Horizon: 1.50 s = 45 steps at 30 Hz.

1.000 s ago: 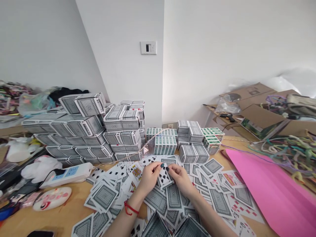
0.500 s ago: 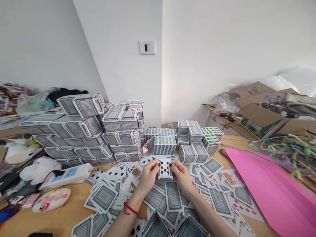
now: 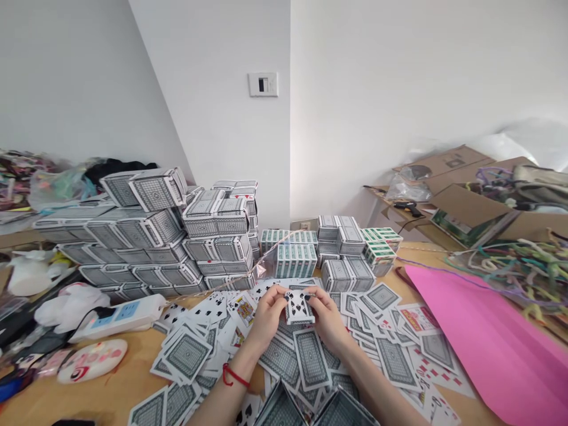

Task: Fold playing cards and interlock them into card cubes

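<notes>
Between my two hands is a playing card [image 3: 299, 306], face up with black spades; its near edge is folded. My left hand [image 3: 269, 313] pinches its left side, thumb on top. On the right side, my right hand [image 3: 326, 313] grips it the same way. Beneath and around my hands lie many loose playing cards [image 3: 310, 358], some face down with grey patterned backs. Close to me, at the bottom edge, stand two open box shapes made of cards [image 3: 281, 408], partly cut off by the frame.
Stacked blocks of folded cards [image 3: 217, 213] rise at the back left, with smaller blocks [image 3: 348, 272] at the back right. Green-and-white card packs [image 3: 296, 260] stand between them. Pink paper [image 3: 488, 337] lies right; a power strip [image 3: 122, 316] and a computer mouse [image 3: 92, 360] lie left.
The card in my hands has tilted flatter, and its near edge has come slightly lower. A face-down card below my hands has turned slightly. Both hands keep their hold.
</notes>
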{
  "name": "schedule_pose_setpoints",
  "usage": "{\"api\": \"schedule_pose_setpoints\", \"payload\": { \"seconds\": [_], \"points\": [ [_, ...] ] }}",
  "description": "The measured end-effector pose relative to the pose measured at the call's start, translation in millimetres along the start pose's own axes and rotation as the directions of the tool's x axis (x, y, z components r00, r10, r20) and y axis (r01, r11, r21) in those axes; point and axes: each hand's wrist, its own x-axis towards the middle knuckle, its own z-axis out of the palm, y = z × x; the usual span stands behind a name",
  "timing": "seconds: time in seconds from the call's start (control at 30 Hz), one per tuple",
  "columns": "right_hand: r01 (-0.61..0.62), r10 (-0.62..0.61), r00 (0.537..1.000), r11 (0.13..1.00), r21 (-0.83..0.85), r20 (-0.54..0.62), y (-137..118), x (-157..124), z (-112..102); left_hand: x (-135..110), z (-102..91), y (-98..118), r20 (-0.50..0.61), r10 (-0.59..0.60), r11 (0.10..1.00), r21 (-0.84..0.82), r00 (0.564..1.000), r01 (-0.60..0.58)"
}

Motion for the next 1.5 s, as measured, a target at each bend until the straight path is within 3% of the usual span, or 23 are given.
{"api": "schedule_pose_setpoints", "payload": {
  "seconds": [0.2, 0.4, 0.5, 0.6, 0.83, 1.0, 1.13, 1.5],
  "points": [
    [-0.026, 0.027, 1.0, 0.999, 0.019, -0.015, -7.9, -3.5, 3.5, -0.4, 1.1, 1.1, 0.02, -0.083, 0.996, -0.014, 0.996, 0.083],
    [-0.103, 0.093, 0.992, 0.986, 0.131, 0.08, -12.2, -6.2, 5.9, 0.3, -1.7, 0.7, -0.121, 0.12, 0.982, 0.162, 0.985, -0.099],
    [-0.196, 0.167, 0.974, 0.962, 0.191, 0.155, -10.1, -5.5, 4.4, -2.1, -2.2, 2.4, -0.1, 0.2, 0.958, 0.227, 0.975, -0.173],
    [-0.207, 0.182, 0.972, 0.963, 0.175, 0.151, -4.8, -3.4, 1.5, -5.7, -0.6, 2.9, -0.035, 0.253, 0.929, 0.287, 0.967, -0.233],
    [-0.029, 0.047, 0.989, 0.991, -0.13, 0.14, 1.8, 1.8, -7.0, -9.0, 2.3, -0.3, 0.05, 0.255, 0.908, 0.331, 0.966, -0.256],
    [0.176, -0.158, 0.984, 0.916, -0.361, 0.08, 1.9, -1.6, -3.3, -7.6, 0.5, 3.7, 0.109, 0.177, 0.92, 0.336, 0.978, -0.204],
    [0.317, -0.305, 0.946, 0.78, -0.54, 0.114, 2.8, -5.5, -2.3, -4.8, 1.1, 1.5, 0.01, 0.15, 0.866, 0.481, 0.989, -0.136],
    [0.453, -0.363, 0.889, 0.595, -0.664, 0.281, 7.0, -7.1, -3.8, -2.7, 3.6, -2.2, -0.119, 0.238, 0.874, 0.46, 0.964, -0.159]
  ]
}}
